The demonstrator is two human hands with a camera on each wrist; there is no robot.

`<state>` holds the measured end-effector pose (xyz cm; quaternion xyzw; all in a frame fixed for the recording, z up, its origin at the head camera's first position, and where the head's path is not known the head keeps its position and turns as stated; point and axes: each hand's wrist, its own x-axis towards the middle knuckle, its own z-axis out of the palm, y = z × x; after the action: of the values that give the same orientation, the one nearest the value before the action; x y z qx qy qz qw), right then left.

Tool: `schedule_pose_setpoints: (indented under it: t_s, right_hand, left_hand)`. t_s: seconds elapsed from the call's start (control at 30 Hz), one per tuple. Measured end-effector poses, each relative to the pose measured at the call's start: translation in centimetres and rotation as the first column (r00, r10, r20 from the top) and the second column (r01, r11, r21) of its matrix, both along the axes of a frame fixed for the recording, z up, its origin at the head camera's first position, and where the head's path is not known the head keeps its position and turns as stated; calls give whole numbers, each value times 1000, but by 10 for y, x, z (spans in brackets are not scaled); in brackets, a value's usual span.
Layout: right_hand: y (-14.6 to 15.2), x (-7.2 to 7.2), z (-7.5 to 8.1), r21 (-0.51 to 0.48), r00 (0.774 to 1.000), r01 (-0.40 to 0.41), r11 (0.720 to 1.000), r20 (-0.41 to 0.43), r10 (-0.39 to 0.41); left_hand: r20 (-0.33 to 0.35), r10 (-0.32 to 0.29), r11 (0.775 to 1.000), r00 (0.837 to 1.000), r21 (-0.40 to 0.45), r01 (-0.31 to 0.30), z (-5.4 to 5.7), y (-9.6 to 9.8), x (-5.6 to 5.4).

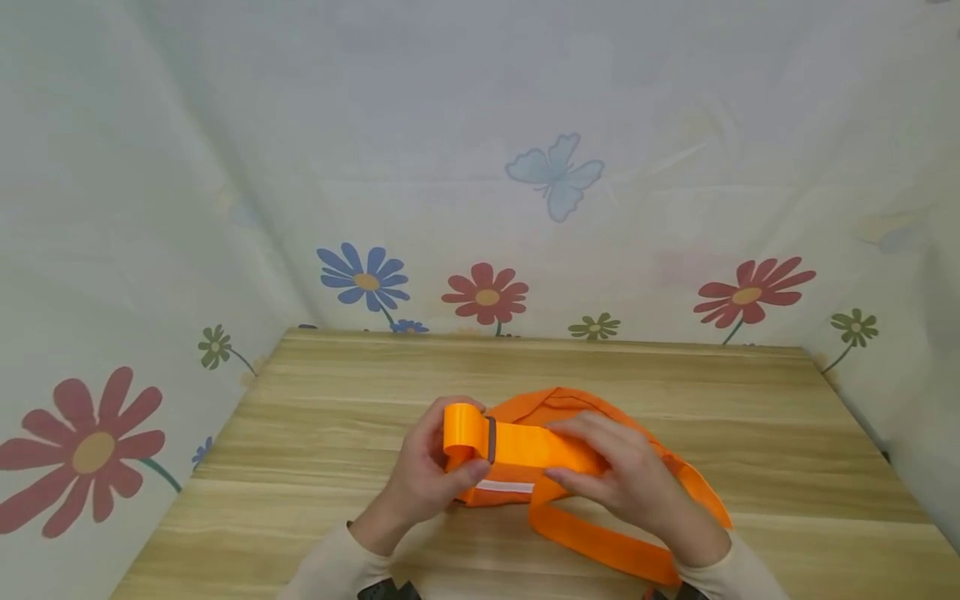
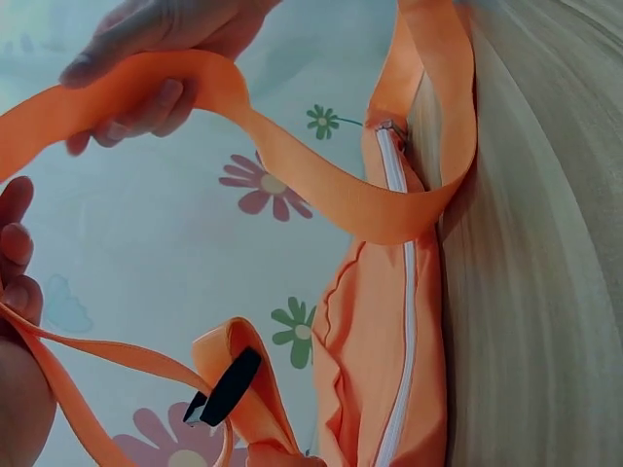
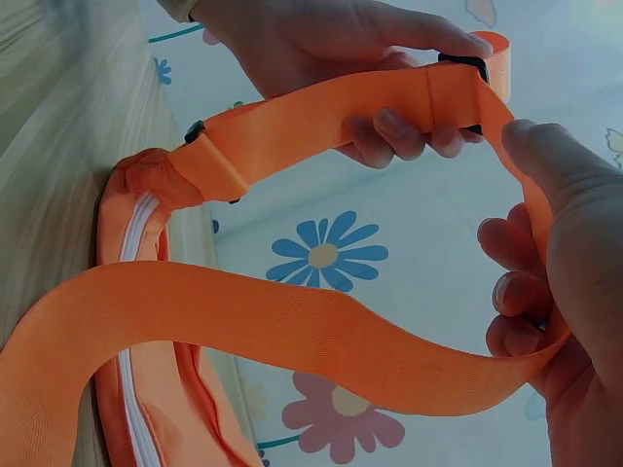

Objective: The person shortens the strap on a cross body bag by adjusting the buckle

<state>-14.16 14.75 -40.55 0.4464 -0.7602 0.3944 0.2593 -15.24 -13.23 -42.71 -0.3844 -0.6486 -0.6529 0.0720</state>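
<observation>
A pale sheet backdrop (image 1: 420,125) printed with red, blue and green flowers rises behind the long, soft orange fabric bag (image 1: 528,407). Beneath the bag spreads the wood-grain counter (image 1: 352,392). The bag lies with its long axis running roughly left to right, its white zipper (image 2: 409,321) along that length. A flat orange webbing strap (image 1: 517,446) is held sideways before the bag, with a slack length curving toward the person. Both hands grip it: the left hand (image 1: 423,475) near the bag's left end, fingers curled, thumb by the narrow black slider buckle (image 1: 492,440); the right hand (image 1: 637,479) before the bag's right half, pinching webbing between thumb and fingers.
</observation>
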Motion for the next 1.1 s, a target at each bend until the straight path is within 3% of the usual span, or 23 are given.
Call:
schedule_pose_setpoints:
  t_s: [0.33,0.57,0.7,0.9,0.97,1.1]
  right_hand:
    - [-7,2,3,-6,1000,-14,1000,2,14]
    - [-14,4,7,14,999,15,1000,-42,-14]
    - [-16,5,9,26,998,28,999,-60,-27]
    - [-19,4,12,40,998,14,999,-64,-11]
    - [-19,3,11,41,998,6,999,-60,-3]
    - [-19,3,10,43,999,1,999,-48,1]
  left_hand:
    - [8,-22,1000,1000,-9,22,1,2,0]
    - [-66,5,998,998,-68,-9,3,7,0]
    - [-32,23,992,999,-125,-27,7,9,2]
    - [15,34,968,999,-250,-29,14,8,4]
    - [-1,39,955,999,-296,-37,16,7,4]
    - [-100,45,926,994,-369,-79,20,3,4]
